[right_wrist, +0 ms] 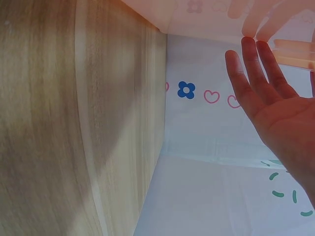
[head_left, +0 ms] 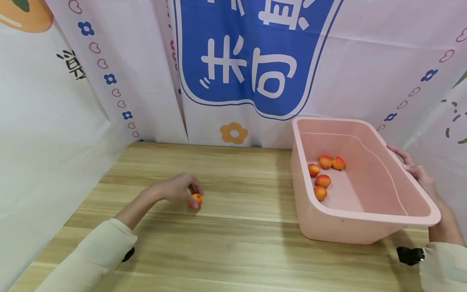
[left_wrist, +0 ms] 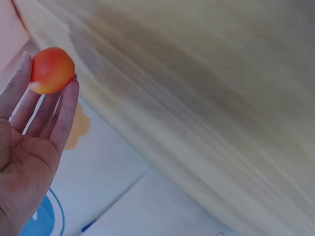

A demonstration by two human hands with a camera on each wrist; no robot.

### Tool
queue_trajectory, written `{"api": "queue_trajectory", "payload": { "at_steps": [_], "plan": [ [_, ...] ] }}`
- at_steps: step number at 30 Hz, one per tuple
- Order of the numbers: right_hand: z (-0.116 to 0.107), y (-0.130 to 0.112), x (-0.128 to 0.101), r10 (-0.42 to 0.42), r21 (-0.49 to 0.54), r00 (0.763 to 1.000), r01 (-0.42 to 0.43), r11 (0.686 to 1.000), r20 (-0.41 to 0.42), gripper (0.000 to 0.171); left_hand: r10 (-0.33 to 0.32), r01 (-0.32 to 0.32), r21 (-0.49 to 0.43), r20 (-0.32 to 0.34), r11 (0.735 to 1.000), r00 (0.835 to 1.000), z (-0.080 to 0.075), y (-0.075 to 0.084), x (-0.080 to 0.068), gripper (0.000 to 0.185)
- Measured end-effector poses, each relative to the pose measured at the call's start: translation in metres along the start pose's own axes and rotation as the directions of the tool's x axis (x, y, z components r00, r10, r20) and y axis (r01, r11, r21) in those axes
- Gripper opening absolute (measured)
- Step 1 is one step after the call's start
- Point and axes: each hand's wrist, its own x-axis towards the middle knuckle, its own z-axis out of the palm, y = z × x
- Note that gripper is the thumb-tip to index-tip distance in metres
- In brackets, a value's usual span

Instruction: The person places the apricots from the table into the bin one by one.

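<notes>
In the head view my left hand is over the left half of the wooden table, pinching a small round orange-red fruit between thumb and fingertips. The left wrist view shows this smooth fruit at the tips of the thumb and fingers, above the open palm. My right hand is at the right side of a pink plastic bin, by its rim. In the right wrist view that hand has its fingers extended, fingertips against the bin's outer wall.
Inside the bin, several similar fruits lie toward its left side. The wooden table extends left of the bin. Printed cloth hangs behind the table and along both sides; the bin's far end stands close to it.
</notes>
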Motion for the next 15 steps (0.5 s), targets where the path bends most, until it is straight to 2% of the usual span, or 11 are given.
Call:
{"api": "queue_trajectory", "payload": {
  "at_steps": [3,7,13,15],
  "plan": [
    [-0.001,0.002,0.001,0.023,0.201,0.996,-0.04,0.979,0.084,0.071,0.055,-0.055,-0.003,-0.034,0.998,0.998,-0.001,0.007,0.009,0.018],
    [0.0,0.002,0.001,0.012,0.205,0.994,-0.034,0.978,0.105,0.071,0.106,-0.108,-0.024,-0.078,0.994,0.991,-0.004,0.021,0.021,0.021],
    [0.001,0.001,0.003,0.019,0.244,0.993,-0.047,0.969,0.118,0.071,0.146,-0.153,-0.043,-0.134,0.987,0.98,-0.007,0.044,0.043,0.026],
    [0.002,0.0,0.003,0.022,0.219,0.994,-0.045,0.975,0.106,0.072,0.153,-0.161,-0.043,-0.145,0.986,0.977,-0.008,0.052,0.05,0.027]
  ]
}}
